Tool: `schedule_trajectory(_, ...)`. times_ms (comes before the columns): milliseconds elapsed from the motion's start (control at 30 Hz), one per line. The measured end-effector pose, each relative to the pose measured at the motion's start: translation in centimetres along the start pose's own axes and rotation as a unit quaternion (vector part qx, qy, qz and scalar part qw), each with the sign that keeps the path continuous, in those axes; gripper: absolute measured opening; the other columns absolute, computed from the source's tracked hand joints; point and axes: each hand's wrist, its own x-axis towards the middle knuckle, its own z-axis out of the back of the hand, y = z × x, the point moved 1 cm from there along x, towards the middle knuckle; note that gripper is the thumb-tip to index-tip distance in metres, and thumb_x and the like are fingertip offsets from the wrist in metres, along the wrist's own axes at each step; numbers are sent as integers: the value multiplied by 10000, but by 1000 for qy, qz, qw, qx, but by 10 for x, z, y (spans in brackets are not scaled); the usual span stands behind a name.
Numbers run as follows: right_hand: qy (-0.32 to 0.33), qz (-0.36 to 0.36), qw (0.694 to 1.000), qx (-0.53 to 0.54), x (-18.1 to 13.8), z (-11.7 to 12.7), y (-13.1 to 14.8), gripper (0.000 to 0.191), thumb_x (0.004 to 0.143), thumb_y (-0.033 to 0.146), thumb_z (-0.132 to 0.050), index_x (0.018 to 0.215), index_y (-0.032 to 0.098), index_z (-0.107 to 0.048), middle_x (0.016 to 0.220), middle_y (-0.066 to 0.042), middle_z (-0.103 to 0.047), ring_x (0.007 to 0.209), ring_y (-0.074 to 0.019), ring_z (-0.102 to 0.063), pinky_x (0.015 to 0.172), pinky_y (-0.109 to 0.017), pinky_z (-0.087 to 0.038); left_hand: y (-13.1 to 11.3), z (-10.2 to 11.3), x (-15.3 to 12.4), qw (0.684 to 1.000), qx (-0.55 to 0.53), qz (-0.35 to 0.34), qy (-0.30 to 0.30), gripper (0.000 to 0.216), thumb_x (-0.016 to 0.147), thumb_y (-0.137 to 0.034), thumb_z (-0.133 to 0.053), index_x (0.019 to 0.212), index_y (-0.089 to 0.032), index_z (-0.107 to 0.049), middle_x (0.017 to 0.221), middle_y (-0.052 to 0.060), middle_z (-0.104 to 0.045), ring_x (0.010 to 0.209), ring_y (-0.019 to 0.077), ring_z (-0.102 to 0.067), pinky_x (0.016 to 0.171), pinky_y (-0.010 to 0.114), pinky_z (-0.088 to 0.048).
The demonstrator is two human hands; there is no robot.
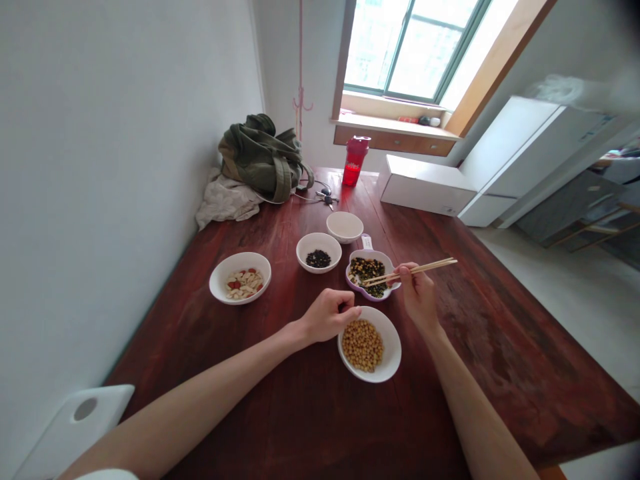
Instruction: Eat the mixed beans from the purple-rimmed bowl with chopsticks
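Head view: right hand (pixel 419 298) grasps wooden chopsticks (pixel 415 271) between thumb and fingers, tips inside a purple-rimmed dish (pixel 385 257) of dark greens mixed with yellow beans. Left hand (pixel 330 316) loosely clenched, fingers curled, nothing visible in them, just beside the rim of a white bowl (pixel 391 347) of yellow soybeans (pixel 363 345). Also on the red-brown wooden table (pixel 450 373): a bowl of black beans (pixel 319 259), a bowl of sliced nuts and red pieces (pixel 244 284), and a red bottle (pixel 355 163).
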Motion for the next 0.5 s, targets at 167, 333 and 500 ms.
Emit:
schedule_trajectory(167,3,0,1000,6,-1,-1,1,320,1063,492,-497,929,238,-638,794,-40,-767,738,-238,-750,670,-355,-587,0,0,-1,1000,0,2,-2,407,911,-344,-599,621,-173,-371,597,-59,-360,602,84,-321,574,240,-251)
schedule_trajectory(333,2,2,1000,-5,-1,-1,0,333,1066,494,-487,913,238,-635,791,-44,-767,744,-240,-751,671,-353,-585,0,0,-1,1000,-4,4,-2,406,909,-346,-601,621,-173,-372,598,-59,-359,604,84,-315,569,239,-248)
schedule_trajectory(500,2,3,1000,-10,-1,-1,-1,328,1068,489,-486,917,240,-636,799,-42,-771,754,-242,-753,676,-354,-583,0,0,-1,1000,-7,3,0,398,906,-333,-601,620,-174,-376,594,-57,-370,603,86,-324,568,239,-247)
